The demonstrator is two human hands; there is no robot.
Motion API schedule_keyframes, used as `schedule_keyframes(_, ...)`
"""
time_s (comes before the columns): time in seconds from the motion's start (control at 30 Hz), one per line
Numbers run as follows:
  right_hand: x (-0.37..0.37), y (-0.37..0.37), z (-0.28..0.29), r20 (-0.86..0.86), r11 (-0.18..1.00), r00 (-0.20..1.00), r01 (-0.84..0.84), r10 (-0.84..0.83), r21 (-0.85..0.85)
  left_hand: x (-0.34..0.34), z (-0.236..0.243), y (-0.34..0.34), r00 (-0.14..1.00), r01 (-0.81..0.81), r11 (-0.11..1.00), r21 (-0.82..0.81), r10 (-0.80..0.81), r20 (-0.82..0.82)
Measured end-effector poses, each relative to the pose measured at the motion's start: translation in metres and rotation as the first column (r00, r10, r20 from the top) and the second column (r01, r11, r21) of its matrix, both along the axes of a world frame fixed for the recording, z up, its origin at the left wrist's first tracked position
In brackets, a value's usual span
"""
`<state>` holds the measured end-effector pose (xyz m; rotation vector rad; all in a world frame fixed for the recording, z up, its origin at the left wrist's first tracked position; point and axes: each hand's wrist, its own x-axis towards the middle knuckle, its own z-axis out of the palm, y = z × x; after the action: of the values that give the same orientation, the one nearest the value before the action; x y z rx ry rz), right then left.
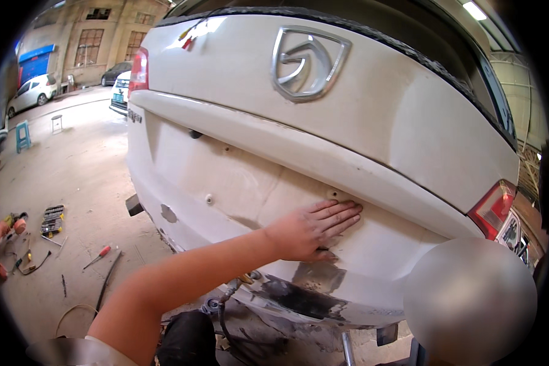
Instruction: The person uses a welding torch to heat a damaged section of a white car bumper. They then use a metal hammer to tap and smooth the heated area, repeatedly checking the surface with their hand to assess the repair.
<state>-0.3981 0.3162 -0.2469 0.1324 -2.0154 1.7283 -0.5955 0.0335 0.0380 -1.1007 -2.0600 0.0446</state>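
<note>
Bare forearm stretched up from the lower edge, left hand (311,229) laid flat on a white car's rear panel (244,183).

Fingers (341,213) are spread open and pressed against the panel, nothing gripped, just below the trim strip (299,152) and beside a small mounting hole (332,194). Screwdriver (97,256) and socket set (52,219) are left on the floor (73,177). Right hand is not seen.

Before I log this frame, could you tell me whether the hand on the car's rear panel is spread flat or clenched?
Spread flat: the left hand lies palm-down on the white rear panel, fingers extended and close together.
</note>
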Motion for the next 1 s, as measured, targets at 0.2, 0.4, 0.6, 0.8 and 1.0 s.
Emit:
schedule_keyframes(0.2, -0.001, -0.017, 0.018, 0.023, 0.991, 0.995, -0.094, 0.096, -0.096, 0.014, -0.009, -0.06, 0.994, -0.1, 0.995, 0.006, 0.099, 0.04)
schedule_keyframes(0.4, 0.004, -0.024, 0.01, 0.039, 0.994, 0.993, -0.107, 0.108, -0.035, 0.031, -0.024, -0.108, 0.953, -0.277, 0.959, -0.063, 0.282, 0.109)
schedule_keyframes(0.6, 0.001, -0.015, -0.029, 0.045, 0.982, 0.997, -0.06, 0.069, -0.18, 0.024, -0.02, -0.086, 0.984, -0.127, 0.99, -0.068, 0.135, 0.116)
schedule_keyframes(0.8, -0.01, -0.03, 0.013, 0.05, 0.967, 0.976, -0.219, 0.214, 0.132, -0.003, -0.017, -0.012, 0.971, 0.218, 0.976, -0.03, -0.214, 0.102)
schedule_keyframes(1.0, 0.009, -0.045, 0.047, 0.013, 0.975, 0.978, -0.207, 0.207, 0.082, -0.006, -0.023, -0.066, 0.991, 0.117, 0.989, 0.095, -0.122, 0.046)
